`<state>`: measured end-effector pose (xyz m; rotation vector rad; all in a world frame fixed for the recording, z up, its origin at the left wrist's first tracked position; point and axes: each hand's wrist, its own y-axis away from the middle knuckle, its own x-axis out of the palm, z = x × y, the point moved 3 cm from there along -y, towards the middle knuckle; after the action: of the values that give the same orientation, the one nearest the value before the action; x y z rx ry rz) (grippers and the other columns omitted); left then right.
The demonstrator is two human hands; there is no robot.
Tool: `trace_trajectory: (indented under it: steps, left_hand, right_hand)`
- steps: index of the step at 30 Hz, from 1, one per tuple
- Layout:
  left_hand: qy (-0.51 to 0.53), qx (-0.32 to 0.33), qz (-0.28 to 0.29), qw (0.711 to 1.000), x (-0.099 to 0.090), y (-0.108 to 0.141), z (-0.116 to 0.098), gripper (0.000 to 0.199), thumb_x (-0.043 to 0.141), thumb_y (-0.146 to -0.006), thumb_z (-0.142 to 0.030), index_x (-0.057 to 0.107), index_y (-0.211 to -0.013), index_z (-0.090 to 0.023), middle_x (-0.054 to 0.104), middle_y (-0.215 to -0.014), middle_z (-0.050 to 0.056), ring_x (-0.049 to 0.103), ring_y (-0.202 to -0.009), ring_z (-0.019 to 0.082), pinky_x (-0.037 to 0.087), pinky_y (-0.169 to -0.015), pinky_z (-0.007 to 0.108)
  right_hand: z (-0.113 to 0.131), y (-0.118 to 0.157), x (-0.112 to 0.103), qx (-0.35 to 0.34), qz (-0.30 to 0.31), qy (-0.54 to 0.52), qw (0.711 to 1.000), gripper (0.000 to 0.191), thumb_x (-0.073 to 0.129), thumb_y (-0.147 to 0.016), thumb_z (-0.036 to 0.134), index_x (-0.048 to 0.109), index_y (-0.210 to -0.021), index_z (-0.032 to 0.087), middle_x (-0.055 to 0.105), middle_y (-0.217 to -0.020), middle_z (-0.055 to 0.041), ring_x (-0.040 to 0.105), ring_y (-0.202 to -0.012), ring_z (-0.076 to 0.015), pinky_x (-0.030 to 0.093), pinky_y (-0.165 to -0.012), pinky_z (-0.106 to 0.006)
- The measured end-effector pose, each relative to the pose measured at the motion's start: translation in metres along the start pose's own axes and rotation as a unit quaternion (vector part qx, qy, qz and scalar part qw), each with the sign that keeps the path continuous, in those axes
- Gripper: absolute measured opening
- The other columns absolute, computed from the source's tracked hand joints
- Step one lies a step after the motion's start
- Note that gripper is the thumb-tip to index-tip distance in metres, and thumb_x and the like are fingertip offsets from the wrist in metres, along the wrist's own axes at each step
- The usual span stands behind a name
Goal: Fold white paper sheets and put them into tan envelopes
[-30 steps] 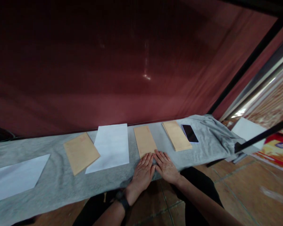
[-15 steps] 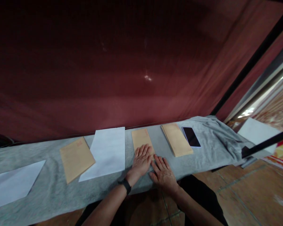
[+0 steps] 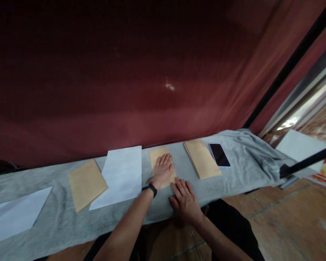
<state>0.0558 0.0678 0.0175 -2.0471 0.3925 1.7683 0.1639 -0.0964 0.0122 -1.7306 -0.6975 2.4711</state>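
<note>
My left hand [image 3: 163, 169], with a dark band on its wrist, lies flat with fingers stretched on a brown envelope [image 3: 155, 154] and covers much of it. Close to that envelope's near right corner, my right hand [image 3: 187, 201] rests open, fingers extended; whether its fingertips touch the envelope I cannot tell. To the right lies a stack of brown envelopes [image 3: 202, 159]. A white sheet of paper [image 3: 122, 175] is left of my hands, and another brown envelope [image 3: 86, 185] overlaps its left edge.
A dark-screened phone [image 3: 220, 156] lies beside the stack. Another white sheet [image 3: 15, 215] is at the far left. Grey cloth [image 3: 57, 224] covers the narrow table, which stands against a dark red wall [image 3: 119, 123]. Black poles [image 3: 285, 72] rise at the right.
My left hand has slid forward, farther up the envelope. My right hand has stayed near the envelope's near corner. The view has shifted slightly.
</note>
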Motion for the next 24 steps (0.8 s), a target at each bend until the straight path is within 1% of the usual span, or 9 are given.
trace_trajectory:
  steps: [3, 5, 10, 13, 16, 19, 21, 24]
  left_hand:
    - [0.0, 0.036, -0.003, 0.999, 0.001, 0.029, -0.007, 0.055, 0.025, -0.104, -0.033, 0.037, -0.156, -0.018, 0.036, -0.163, 0.004, 0.026, -0.154, 0.022, 0.016, -0.127, 0.045]
    - [0.002, 0.052, -0.003, 0.999, 0.001, 0.05, -0.01, 0.054, 0.026, -0.105, -0.035, 0.037, -0.156, -0.021, 0.036, -0.164, 0.003, 0.026, -0.154, 0.022, 0.017, -0.127, 0.046]
    - [0.001, 0.103, 0.006, 0.995, -0.007, 0.098, -0.016, 0.05, 0.029, -0.107, -0.037, 0.037, -0.156, -0.03, 0.036, -0.163, -0.002, 0.028, -0.153, 0.023, 0.022, -0.126, 0.05]
    - [0.001, 0.112, 0.013, 0.994, -0.013, 0.12, -0.019, 0.051, 0.031, -0.107, -0.039, 0.036, -0.156, -0.029, 0.038, -0.163, -0.001, 0.03, -0.152, 0.023, 0.025, -0.124, 0.05]
    - [0.001, 0.1, 0.01, 0.995, -0.017, 0.136, -0.023, 0.052, 0.034, -0.106, -0.04, 0.037, -0.156, -0.026, 0.039, -0.162, 0.002, 0.031, -0.151, 0.023, 0.027, -0.124, 0.049]
    - [0.003, 0.08, -0.009, 0.997, -0.019, 0.146, -0.029, 0.052, 0.038, -0.104, -0.038, 0.039, -0.155, -0.024, 0.041, -0.16, 0.005, 0.035, -0.15, 0.024, 0.029, -0.123, 0.05]
    - [0.007, 0.065, -0.025, 0.998, -0.019, 0.149, -0.032, 0.052, 0.042, -0.103, -0.037, 0.042, -0.153, -0.021, 0.044, -0.158, 0.007, 0.038, -0.148, 0.025, 0.032, -0.122, 0.05]
    - [0.021, 0.041, -0.047, 0.998, -0.018, 0.15, -0.031, 0.047, 0.043, -0.102, -0.034, 0.051, -0.146, -0.018, 0.051, -0.153, 0.01, 0.045, -0.144, 0.025, 0.037, -0.12, 0.048]
  right_hand:
    - [-0.003, -0.002, -0.001, 0.021, -0.001, -0.009, 1.0, 0.045, 0.047, -0.102, 0.027, 0.054, -0.145, 0.016, 0.057, -0.148, -0.0109, 0.051, -0.138, -0.0237, 0.029, -0.122, -0.044]
    - [-0.004, -0.002, -0.001, 0.028, -0.001, -0.011, 1.0, 0.045, 0.045, -0.102, 0.024, 0.055, -0.144, 0.014, 0.058, -0.147, -0.0105, 0.053, -0.136, -0.0231, 0.029, -0.122, -0.043]
    - [-0.004, -0.001, -0.001, 0.021, 0.005, -0.01, 1.0, 0.045, 0.042, -0.103, 0.025, 0.056, -0.143, 0.013, 0.058, -0.147, -0.0113, 0.052, -0.136, -0.0233, 0.031, -0.12, -0.043]
    - [-0.004, 0.001, -0.002, 0.019, 0.005, -0.01, 1.0, 0.045, 0.042, -0.102, 0.024, 0.055, -0.144, 0.013, 0.059, -0.146, -0.0116, 0.052, -0.136, -0.023, 0.033, -0.119, -0.043]
    - [-0.006, -0.001, -0.004, 0.016, 0.008, -0.02, 1.0, 0.045, 0.041, -0.101, 0.021, 0.055, -0.143, 0.014, 0.06, -0.145, -0.0109, 0.053, -0.134, -0.0229, 0.035, -0.117, -0.044]
    - [-0.011, -0.01, -0.007, 0.033, 0.013, -0.036, 0.999, 0.042, 0.042, -0.101, 0.02, 0.059, -0.138, 0.017, 0.063, -0.14, -0.01, 0.058, -0.127, -0.0231, 0.041, -0.11, -0.042]
    - [-0.015, -0.02, -0.008, 0.084, 0.015, -0.052, 0.995, 0.039, 0.045, -0.098, 0.018, 0.063, -0.132, 0.018, 0.067, -0.133, -0.0109, 0.061, -0.119, -0.0245, 0.046, -0.103, -0.04]
    - [-0.019, -0.038, -0.005, 0.166, 0.012, -0.077, 0.983, 0.032, 0.048, -0.092, 0.015, 0.071, -0.115, 0.016, 0.071, -0.115, -0.0149, 0.063, -0.11, -0.0284, 0.048, -0.096, -0.04]
